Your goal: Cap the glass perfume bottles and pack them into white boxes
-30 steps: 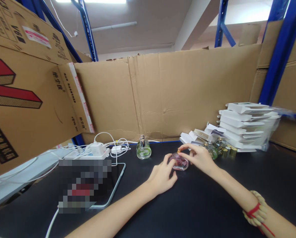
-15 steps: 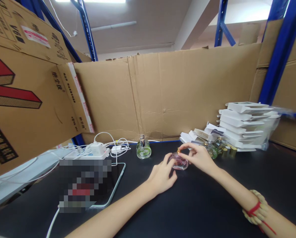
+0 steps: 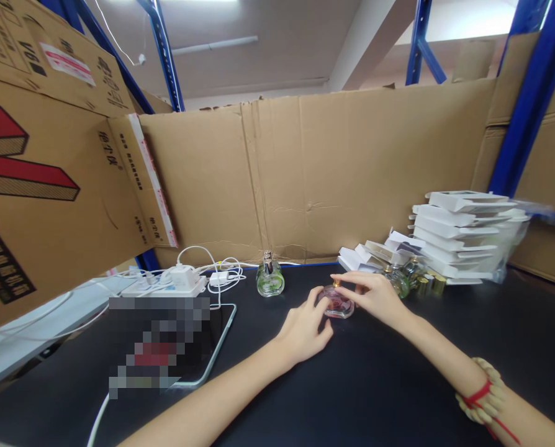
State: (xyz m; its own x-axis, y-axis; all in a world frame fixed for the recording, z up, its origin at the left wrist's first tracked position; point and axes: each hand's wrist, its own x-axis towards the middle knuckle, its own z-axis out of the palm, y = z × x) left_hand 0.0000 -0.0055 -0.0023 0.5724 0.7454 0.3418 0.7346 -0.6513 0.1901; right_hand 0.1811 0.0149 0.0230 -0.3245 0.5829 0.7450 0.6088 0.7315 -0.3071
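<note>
A pink glass perfume bottle (image 3: 341,305) stands upright on the black tabletop (image 3: 352,391). The fingers of my left hand (image 3: 305,329) curl against its left side and hold it. At the top, my right hand (image 3: 373,295) pinches the small gold neck piece (image 3: 336,282) between thumb and fingers. Whether that piece is a collar or a spray nozzle is hard to make out. Off to the left stands a green perfume bottle (image 3: 270,284) with a silver top, touched by neither hand.
Flattened white boxes (image 3: 464,236) are stacked at the right, near more green bottles (image 3: 401,284) and gold caps (image 3: 431,284). A tablet (image 3: 219,341) with a blurred screen, a white power strip (image 3: 184,285) and cables lie left. A cardboard wall (image 3: 352,174) closes the back.
My right fingers have shifted slightly on the gold neck piece, straightening a little over it. The left hand stays on the pink bottle. The whole view has moved slightly.
</note>
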